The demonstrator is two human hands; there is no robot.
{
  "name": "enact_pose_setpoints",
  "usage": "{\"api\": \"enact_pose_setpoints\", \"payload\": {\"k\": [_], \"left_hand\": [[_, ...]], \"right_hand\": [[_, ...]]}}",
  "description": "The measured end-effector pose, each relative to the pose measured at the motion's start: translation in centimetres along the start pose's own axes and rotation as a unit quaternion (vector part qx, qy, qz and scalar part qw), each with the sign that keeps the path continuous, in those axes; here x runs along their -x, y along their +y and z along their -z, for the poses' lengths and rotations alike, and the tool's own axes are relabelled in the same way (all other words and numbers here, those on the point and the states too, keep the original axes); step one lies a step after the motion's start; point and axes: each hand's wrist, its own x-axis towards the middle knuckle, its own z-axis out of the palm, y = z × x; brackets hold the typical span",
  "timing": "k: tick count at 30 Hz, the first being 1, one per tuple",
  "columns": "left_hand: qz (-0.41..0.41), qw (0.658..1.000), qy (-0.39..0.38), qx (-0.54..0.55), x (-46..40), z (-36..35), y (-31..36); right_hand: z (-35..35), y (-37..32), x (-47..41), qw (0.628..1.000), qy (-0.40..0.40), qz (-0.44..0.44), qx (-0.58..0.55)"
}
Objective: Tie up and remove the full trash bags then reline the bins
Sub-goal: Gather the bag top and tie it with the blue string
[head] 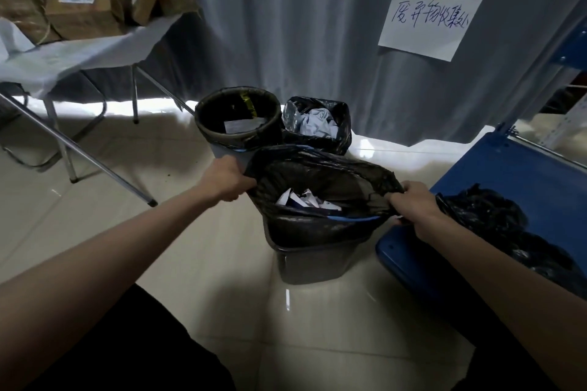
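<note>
On the shiny tiled floor (222, 289), near the person's legs, stands a dark bin (313, 259) with a black trash bag (320, 174) in it. Both arms reach forward and down to it. The left hand (227, 179) grips the left edge of the bag with its fingers curled round the plastic. The right hand (413, 205) grips the right edge the same way. The two hands hold the top of the bag up and apart, above the rim of the bin. White paper scraps (305, 200) show inside the bag.

Behind this bin stand two more. The round bin (238, 119) on the left has a black liner and a flat piece of paper inside. The small bin (317, 125) just beside it, on the right, is lined in black too and full of crumpled grey stuff.

On the right lies a blue flat cart (514, 187), with a heap of black bags (495, 219) on top. A grey curtain (301, 25) hangs at the back, with a white paper sign (430, 22) stuck on it. On the left is a folding table (79, 54) with brown boxes (82, 0) on it.
</note>
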Motion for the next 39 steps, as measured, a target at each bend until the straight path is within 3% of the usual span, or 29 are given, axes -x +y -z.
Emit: {"api": "enact_pose_setpoints", "payload": {"k": [2, 7, 10, 18, 25, 29, 32, 35, 39], "left_hand": [[0.004, 1.0, -0.016, 0.003, -0.7, 0.7, 0.8], [-0.03, 0.999, -0.023, -0.039, -3.9, 0.3, 2.2], [-0.044, 0.999, -0.018, -0.019, -5.5, -0.9, 3.0], [-0.108, 0.985, 0.076, -0.113, -7.3, -0.8, 3.6], [-0.194, 0.973, -0.02, -0.121, -8.1, -2.5, 4.6], [-0.219, 0.956, -0.067, -0.184, -8.3, -4.5, 5.5], [-0.217, 0.947, -0.019, -0.237, -8.0, -5.2, 6.2], [-0.224, 0.95, 0.01, -0.218, -7.9, -5.1, 7.0], [-0.228, 0.952, -0.008, -0.204, -7.6, -4.9, 7.4]], "right_hand": [[0.0, -0.4, -0.5, 0.999, -0.029, -0.001, 0.013], [-0.8, -2.1, -2.1, 0.993, 0.007, 0.07, 0.092], [-1.6, -3.2, -2.8, 0.983, -0.011, 0.092, 0.161], [-0.8, -5.7, -4.2, 0.973, 0.048, 0.12, 0.192], [-1.3, -6.5, -4.2, 0.929, -0.021, 0.146, 0.339], [-1.7, -6.5, -3.7, 0.906, -0.044, 0.161, 0.39], [-1.7, -6.7, -3.0, 0.883, -0.056, 0.171, 0.434], [-1.4, -7.0, -2.6, 0.856, -0.058, 0.165, 0.487], [-2.2, -7.1, -2.7, 0.868, -0.037, 0.19, 0.458]]}}
